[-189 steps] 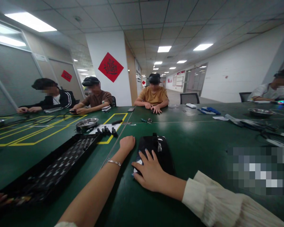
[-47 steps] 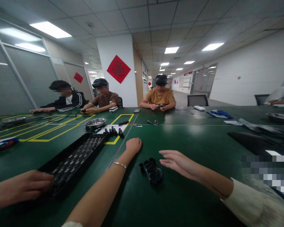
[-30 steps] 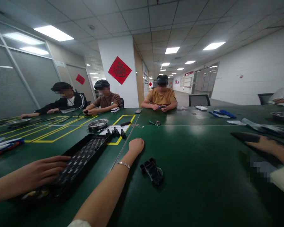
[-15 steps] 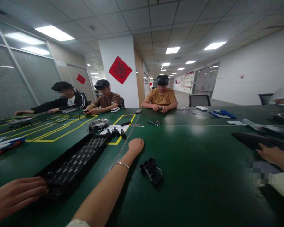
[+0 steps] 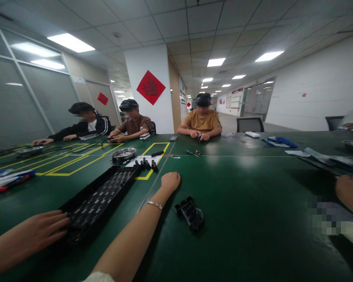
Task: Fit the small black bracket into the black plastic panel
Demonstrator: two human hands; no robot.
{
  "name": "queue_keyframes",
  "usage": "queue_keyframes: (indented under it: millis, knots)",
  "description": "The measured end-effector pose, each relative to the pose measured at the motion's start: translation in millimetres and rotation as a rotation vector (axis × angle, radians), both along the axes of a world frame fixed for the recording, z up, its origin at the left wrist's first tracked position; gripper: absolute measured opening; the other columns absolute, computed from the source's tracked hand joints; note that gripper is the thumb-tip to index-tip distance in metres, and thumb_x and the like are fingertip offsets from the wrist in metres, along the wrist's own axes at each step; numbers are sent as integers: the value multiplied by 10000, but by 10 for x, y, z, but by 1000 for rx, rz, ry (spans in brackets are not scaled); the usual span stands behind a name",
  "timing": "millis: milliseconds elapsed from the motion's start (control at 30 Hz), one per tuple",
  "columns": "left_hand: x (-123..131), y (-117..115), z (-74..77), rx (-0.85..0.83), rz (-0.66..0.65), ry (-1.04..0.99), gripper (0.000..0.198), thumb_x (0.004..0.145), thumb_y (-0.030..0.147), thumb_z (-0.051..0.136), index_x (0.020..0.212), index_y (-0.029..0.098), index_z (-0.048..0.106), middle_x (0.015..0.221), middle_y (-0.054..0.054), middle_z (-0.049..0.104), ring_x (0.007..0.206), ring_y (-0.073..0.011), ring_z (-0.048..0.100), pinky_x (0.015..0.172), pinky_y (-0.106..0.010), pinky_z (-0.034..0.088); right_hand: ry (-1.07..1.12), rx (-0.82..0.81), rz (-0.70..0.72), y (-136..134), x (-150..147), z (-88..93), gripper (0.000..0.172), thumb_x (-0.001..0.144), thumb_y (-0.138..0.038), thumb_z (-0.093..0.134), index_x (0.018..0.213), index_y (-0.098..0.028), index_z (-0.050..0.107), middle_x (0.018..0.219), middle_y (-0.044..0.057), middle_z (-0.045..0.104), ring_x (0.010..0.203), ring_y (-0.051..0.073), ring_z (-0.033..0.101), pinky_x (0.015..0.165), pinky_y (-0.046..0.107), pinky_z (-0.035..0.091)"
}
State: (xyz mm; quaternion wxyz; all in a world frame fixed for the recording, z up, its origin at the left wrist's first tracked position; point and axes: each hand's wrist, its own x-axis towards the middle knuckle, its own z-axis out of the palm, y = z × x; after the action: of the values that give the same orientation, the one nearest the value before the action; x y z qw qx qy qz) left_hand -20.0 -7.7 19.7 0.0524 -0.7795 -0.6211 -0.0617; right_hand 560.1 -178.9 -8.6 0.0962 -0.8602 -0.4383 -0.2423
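Observation:
My left hand, below a silver bracelet, rests on the table as a loose fist; nothing shows in it. Nearest to it lies a small black part with several stubs and a thin pale wire. At the right edge my right hand grips a flat black panel, seen nearly edge-on; its far end and some fingers are hidden. Left of my left arm is a long black tray-like casing with a rows-and-gaps inside. Another person's hand touches its near end.
On the green table stand several small black cylinders, a metal bowl, a black-handled tool and pliers-like tools. Blue and white cloth items lie at the right. Several people sit across the table.
My right hand has moved right and the black panel has turned from flat to nearly edge-on. The other person's hand has shifted slightly along the casing. My left fist stays put.

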Motion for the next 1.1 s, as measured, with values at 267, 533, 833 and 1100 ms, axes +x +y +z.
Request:
queue_keyframes:
  millis: [267, 533, 833, 1100]
  knots:
    - [5, -10, -7, -5, 14, -6, 430, 887, 342, 247, 898, 163, 638, 981, -132, 640, 881, -225, 592, 741, -310, 446, -32, -123, -35, -28, -388, 343, 365, 859, -117, 297, 849, 60, 615, 741, 266, 586, 687, 269, 585, 606, 344, 356]
    - [13, -7, -3, 5, 15, -2, 421, 876, 334, 258, 905, 155, 638, 962, -126, 644, 884, -227, 600, 731, -324, 460, -193, 84, 122, 89, -915, 654, 390, 908, -215, 226, 987, -21, 555, 863, 190, 600, 795, 251, 563, 618, 308, 429]
    - [12, -17, 20, 5, 3, 9, 425, 877, 332, 251, 874, 155, 638, 964, -121, 651, 874, -225, 606, 723, -317, 469, -335, 276, 680, 57, -1949, 590, 461, 918, -278, 196, 1167, -38, 502, 1189, 184, 523, 1174, 263, 437, 980, 399, 387]
    - [4, -11, 13, 24, -13, 15, 428, 873, 331, 252, 860, 148, 639, 939, -123, 653, 860, -231, 616, 701, -322, 479, -241, 215, 983, -155, -2928, 273, 388, 916, -217, 275, 1179, -83, 527, 1218, 158, 523, 1228, 250, 381, 958, 417, 417]
